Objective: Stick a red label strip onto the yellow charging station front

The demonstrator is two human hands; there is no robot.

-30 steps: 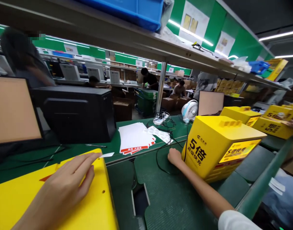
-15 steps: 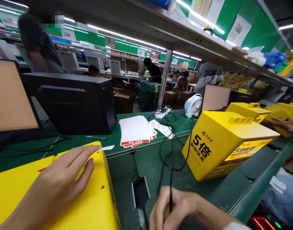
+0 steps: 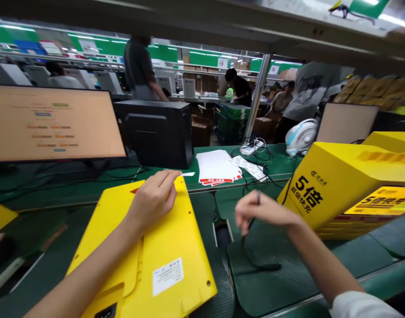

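My left hand [image 3: 156, 194] lies over the upper part of a yellow case [image 3: 181, 229], its fingers drawn together. From its fingertips a small white slip [image 3: 188, 174] sticks out past the case's far edge. The case rests with a white label [image 3: 167, 276] facing up, and there are screw holes along its side. To the right, my right hand [image 3: 255, 207] is closed on a thin black cable [image 3: 252, 265]. That cable hangs below the fingers, its loose end blurred above the green surface. Another yellow case [image 3: 303, 194] with large black lettering stands right of this hand.
Behind are a lit monitor [image 3: 56, 123], a black computer tower [image 3: 156, 132], white sheets [image 3: 215, 163], a power strip [image 3: 252, 145] with tangled cords and a small fan [image 3: 300, 137]. A shelf [image 3: 189, 20] spans overhead. Several people are farther back.
My view has swung left and shows more of the near yellow case. My right hand has risen with the cable, whose lower end now shows. My left hand still holds the slip at the case.
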